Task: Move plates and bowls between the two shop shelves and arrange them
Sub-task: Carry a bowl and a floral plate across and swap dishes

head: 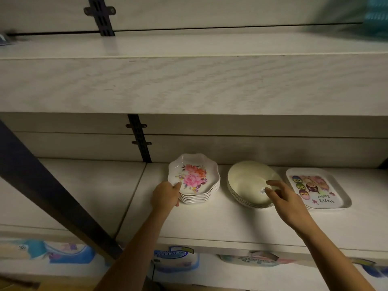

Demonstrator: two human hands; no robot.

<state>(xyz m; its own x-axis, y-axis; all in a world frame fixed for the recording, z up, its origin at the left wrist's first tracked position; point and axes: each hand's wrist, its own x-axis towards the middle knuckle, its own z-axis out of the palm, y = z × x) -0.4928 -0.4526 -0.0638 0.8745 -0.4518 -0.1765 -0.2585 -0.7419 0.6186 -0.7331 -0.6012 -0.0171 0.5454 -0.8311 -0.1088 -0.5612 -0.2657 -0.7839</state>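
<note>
Upper shelf (189, 85): broad pale board with a faint wood-grain print and a thick front edge, bare over most of its visible top. A blurred teal item (375, 13) sits at its far right; cannot identify it.

Lower shelf (210, 223): same pale laminate, with a seam between two boards left of centre. It carries all three stacks, in a row near the back wall.

Dark post (52, 196): runs diagonally across the left of the view, in front of the lower shelf. Slotted black upright (139, 139) on the back wall, just left of the plates.

Printed blue-and-white packs (176, 259) below the shelf edge, blurred.

Trays (317, 187): short stack at the right, rectangular with rounded corners, white rim, cartoon owl print with lettering.

Cream bowls (249, 183): nested stack in the middle, round, plain and smooth, apart from both neighbours.

Floral plates (194, 179): stack at the left, glossy white, scalloped rims, pink and orange roses on the top one.

Left hand (165, 195): at the stack's near-left edge. Grip closed on the floral plates, with the thumb on the top rim and the fingers curled against the stack's side.

Right hand (283, 198): at the near-right rim of the cream bowls. Grip spread, with the fingers apart and holding nothing; contact with the rim cannot be told.

Small price sticker (262, 191) inside the top bowl, just beside the right fingertips.
</note>
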